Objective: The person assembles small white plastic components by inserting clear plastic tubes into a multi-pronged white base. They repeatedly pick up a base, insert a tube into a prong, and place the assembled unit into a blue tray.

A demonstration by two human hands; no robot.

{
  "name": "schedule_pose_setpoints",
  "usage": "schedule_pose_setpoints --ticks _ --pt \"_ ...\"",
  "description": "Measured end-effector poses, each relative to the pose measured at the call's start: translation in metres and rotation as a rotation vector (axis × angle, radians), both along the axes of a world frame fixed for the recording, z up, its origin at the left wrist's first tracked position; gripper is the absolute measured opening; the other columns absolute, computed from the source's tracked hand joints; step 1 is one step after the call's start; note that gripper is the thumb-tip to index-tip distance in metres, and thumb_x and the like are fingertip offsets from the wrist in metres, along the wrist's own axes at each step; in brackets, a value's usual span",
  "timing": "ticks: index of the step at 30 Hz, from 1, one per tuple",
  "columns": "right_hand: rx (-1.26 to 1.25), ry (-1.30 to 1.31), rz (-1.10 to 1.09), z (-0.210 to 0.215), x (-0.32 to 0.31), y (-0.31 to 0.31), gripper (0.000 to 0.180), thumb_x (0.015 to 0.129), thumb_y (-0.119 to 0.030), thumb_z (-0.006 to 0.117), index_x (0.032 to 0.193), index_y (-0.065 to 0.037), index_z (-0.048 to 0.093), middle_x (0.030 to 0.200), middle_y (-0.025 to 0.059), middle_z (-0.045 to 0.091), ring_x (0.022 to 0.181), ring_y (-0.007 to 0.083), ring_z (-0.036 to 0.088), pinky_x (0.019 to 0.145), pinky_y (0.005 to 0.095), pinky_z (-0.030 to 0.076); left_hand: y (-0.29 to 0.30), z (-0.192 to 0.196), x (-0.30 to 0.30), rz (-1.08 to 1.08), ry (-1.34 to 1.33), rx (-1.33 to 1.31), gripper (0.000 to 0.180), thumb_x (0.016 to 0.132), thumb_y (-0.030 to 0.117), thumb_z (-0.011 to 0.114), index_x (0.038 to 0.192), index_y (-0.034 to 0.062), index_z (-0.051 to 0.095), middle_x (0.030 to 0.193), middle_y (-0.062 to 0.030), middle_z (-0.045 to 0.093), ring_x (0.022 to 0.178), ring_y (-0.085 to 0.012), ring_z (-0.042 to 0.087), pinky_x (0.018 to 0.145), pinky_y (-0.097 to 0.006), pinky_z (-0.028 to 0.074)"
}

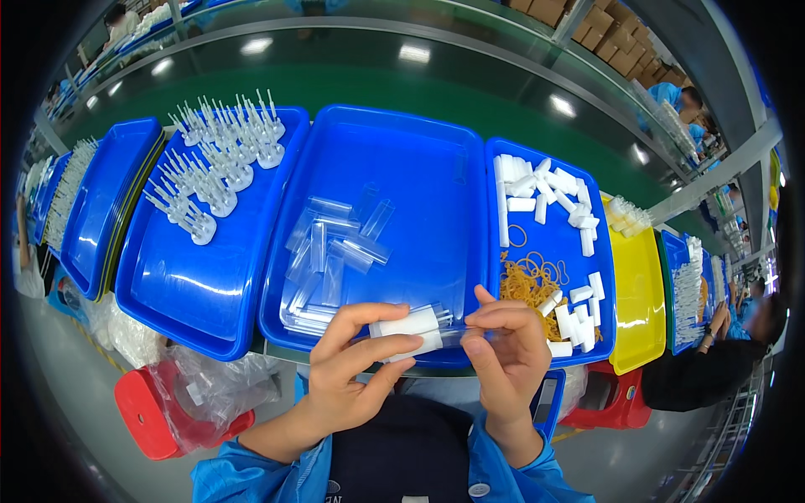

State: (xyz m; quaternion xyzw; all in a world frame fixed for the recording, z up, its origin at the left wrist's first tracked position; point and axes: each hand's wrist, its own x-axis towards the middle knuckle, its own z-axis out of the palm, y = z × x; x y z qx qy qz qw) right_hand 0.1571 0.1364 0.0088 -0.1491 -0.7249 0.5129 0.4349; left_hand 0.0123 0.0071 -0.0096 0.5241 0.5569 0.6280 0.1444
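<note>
Two hands meet over the near rim of the middle blue tray [436, 142]: left hand [352, 369] pinches a small stack of white folded pieces [408, 331] between thumb and fingers, right hand [507, 352] nips the end of a clear sleeve [457, 337]. Its long axis runs left-right, parallel to that rim, open end pointing toward the white stack
</note>
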Motion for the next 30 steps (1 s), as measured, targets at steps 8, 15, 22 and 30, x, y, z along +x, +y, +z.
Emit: schedule_pose_setpoints --ticks 8,15,22,30 --pt "-0.22 -0.015 -0.064 -0.006 -0.01 -0.003 0.046 0.076 0.0 0.077 0.115 0.001 0.051 0.109 0.0149 0.055 0.102 0.0197 0.056 0.107 0.0414 0.036 0.001 -0.005 0.003 0.075 0.083 0.024 0.037 0.075 -0.006 0.075 0.11 -0.0058 0.064 0.122 -0.0212 0.054 0.111 -0.0327 0.061 0.089 -0.038 0.054" --pt "0.225 -0.315 -0.323 0.003 -0.024 -0.027 0.097 0.055 -0.031 0.091 0.134 0.001 0.044 0.115 0.0152 0.039 0.107 0.0293 0.041 0.092 0.0408 0.037 0.015 -0.01 0.014 0.344 0.401 0.089 0.063 0.073 0.005 0.083 0.127 -0.0023 0.052 0.118 -0.024 0.063 0.103 -0.0332 0.066 0.086 -0.038 0.057" --pt "0.477 -0.266 -0.461 -0.007 -0.02 -0.026 0.073 0.055 -0.032 0.084 0.118 -0.002 0.062 0.088 0.0058 0.045 0.085 0.0239 0.047 0.083 0.0407 0.038 0.019 -0.008 0.02 0.276 0.431 0.163 0.064 0.074 0.001 0.08 0.13 -0.0033 0.049 0.122 -0.024 0.059 0.108 -0.037 0.064 0.088 -0.041 0.057" --pt "0.64 -0.23 -0.169 0.017 -0.012 -0.007 0.067 0.063 -0.022 0.082 0.123 -0.001 0.061 0.115 0.0115 0.061 0.095 0.0259 0.057 0.09 0.0439 0.041 0.009 -0.003 0.009 -0.217 -0.522 0.154 0.051 0.085 -0.003 0.063 0.132 -0.0013 0.041 0.137 -0.019 0.039 0.131 -0.0335 0.045 0.105 -0.048 0.046"
